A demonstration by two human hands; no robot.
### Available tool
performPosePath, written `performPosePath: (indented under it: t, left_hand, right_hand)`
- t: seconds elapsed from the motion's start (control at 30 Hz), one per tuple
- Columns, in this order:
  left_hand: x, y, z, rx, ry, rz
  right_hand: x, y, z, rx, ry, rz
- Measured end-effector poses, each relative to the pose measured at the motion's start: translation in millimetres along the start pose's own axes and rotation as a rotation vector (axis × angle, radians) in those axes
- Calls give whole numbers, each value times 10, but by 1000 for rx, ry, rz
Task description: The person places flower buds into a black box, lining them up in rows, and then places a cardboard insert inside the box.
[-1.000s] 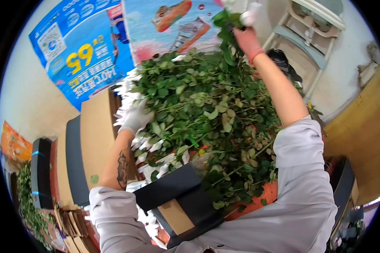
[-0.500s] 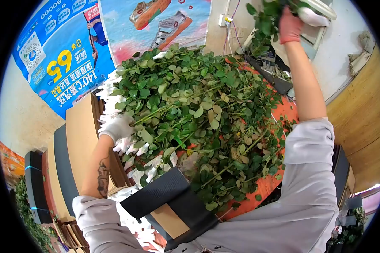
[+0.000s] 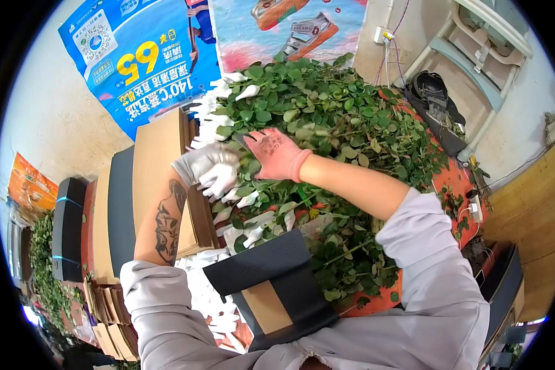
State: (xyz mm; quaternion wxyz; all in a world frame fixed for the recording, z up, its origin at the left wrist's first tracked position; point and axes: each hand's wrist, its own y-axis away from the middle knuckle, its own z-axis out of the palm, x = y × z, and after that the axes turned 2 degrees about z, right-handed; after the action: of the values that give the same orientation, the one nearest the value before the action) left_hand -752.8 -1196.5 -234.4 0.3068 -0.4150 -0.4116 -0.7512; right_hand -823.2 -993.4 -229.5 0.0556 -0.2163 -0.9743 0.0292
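A thick heap of leafy green stems, which look like roses, lies on the orange-red table. Their white-covered heads stick out along the left edge. My left hand, in a whitish glove, is among these heads with its fingers curled; what they hold is hidden and smeared. Beside it, almost touching, my right hand wears a pink glove with dark fingertips. Its fingers bend over leafy stems at the heap's left side, and leaves just behind it are blurred. In front of me stands a black corrugated sheet with a brown patch.
Flat brown cardboard and black sheets stand on the left. White sleeves lie near the front. At the back right are a folded white chair and a black bag. A power strip sits at the right edge.
My right hand has come from the upper right, by the chair, down to beside my left hand, bringing greenery with it. The camera view has shifted left; my left hand stays by the white heads.
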Motion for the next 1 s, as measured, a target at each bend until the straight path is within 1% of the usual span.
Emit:
performPosePath:
  t: [0.03,0.1,0.13,0.17,0.2,0.23,0.3,0.33,0.37,0.43,0.47,0.5,0.53,0.57,0.63,0.67,0.7,0.73,0.77,0.8,0.83,0.87,0.9,0.93,0.97,1.0]
  left_hand:
    - [-29,-42,-76,208,41,111]
    - [218,-9,-39,-65,355,110]
    - [270,28,18,13,-178,441]
    - [248,-52,-171,-56,28,414]
    - [227,-134,-364,-118,234,378]
    - [193,-94,-153,575,-345,402]
    - [-41,-209,-301,806,-1107,80]
    - [-262,-298,-414,852,-1434,34]
    - [-494,-363,-503,886,-1761,-20]
    - [-724,-377,-552,927,-1879,-96]
    - [-632,-399,-441,966,-1809,-190]
    - [-552,-420,-392,962,-1814,-191]
    - [-465,-450,-366,861,-1777,-326]
    - [-398,-469,-339,757,-1731,-458]
    - [-354,-508,-385,745,-1718,-480]
    - [-367,-543,-442,790,-1809,-414]
    - [-375,-565,-512,838,-1896,-344]
    - [-401,-554,-589,882,-1898,-193]
    - [-338,-518,-589,882,-1900,-198]
    - [-243,-490,-602,797,-1867,-212]
    - [-168,-469,-602,712,-1831,-225]
    - [-140,-474,-559,686,-1890,-337]
    - [-218,-552,-632,686,-1885,-345]
    - [-342,-669,-750,695,-2062,-303]
    - [-429,-733,-803,697,-2239,-257]
    - [-252,-670,-386,621,-2266,-491]
  right_hand:
    - [-11,-30,124,27,-49,41]
    - [92,-24,-81,174,-77,92]
    - [323,-103,92,404,-35,51]
    - [498,-79,-68,548,-65,1]
    - [642,-35,-286,634,-352,22]
    - [730,41,-522,764,-241,141]
    - [921,191,-942,843,-441,261]
    - [1050,244,-997,972,-316,300]
    - [1084,331,-1124,1011,-416,293]
    - [1177,450,-1219,1070,-382,214]
    - [1167,486,-1247,1074,-382,219]
    - [1129,545,-1252,1018,-409,239]
    - [1094,601,-1233,959,-436,260]
    - [1038,636,-1173,957,-440,266]
    - [944,629,-1027,921,-310,129]
    - [940,607,-957,936,-196,38]
    - [937,609,-911,828,-286,37]
    - [935,590,-883,755,-340,31]
    - [932,573,-841,677,-395,25]
    - [920,561,-813,648,-359,22]
    - [899,560,-795,647,-361,21]
    - [872,559,-774,663,-341,42]
    - [856,547,-751,679,-322,60]
    - [932,493,-662,713,-334,9]
    - [938,466,-618,711,-341,6]
    - [950,447,-594,720,-370,-11]
